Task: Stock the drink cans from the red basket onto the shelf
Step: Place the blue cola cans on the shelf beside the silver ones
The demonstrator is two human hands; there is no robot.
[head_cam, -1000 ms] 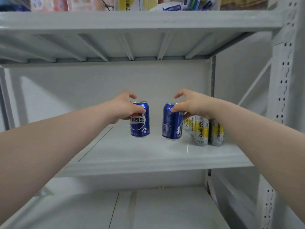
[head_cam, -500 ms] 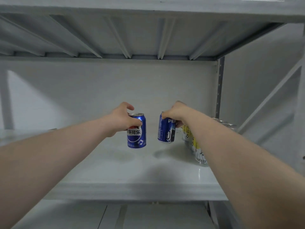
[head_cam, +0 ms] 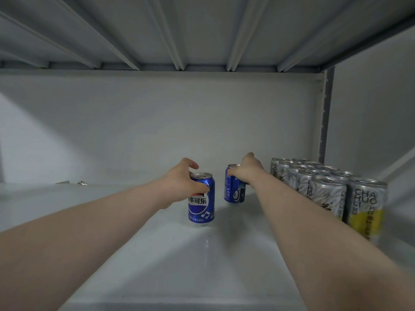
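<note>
Both my arms reach deep into the white metal shelf (head_cam: 157, 265). My left hand (head_cam: 179, 185) grips the top of a blue cola can (head_cam: 201, 205) that stands upright on the shelf board. My right hand (head_cam: 246, 170) holds a second blue can (head_cam: 233, 190) by its upper rim, farther back and to the right, next to the silver cans. Whether that can's base touches the board I cannot tell. The red basket is out of view.
Several silver-and-yellow tea cans (head_cam: 325, 194) stand in rows at the right side of the shelf, from the front to the back. The upper shelf's ribbed underside (head_cam: 202, 30) hangs low overhead. A grey upright post (head_cam: 326, 113) stands at the back right.
My head and both arms have pushed farther into the shelf. Both blue cans have moved toward the back wall, the right one farther.
</note>
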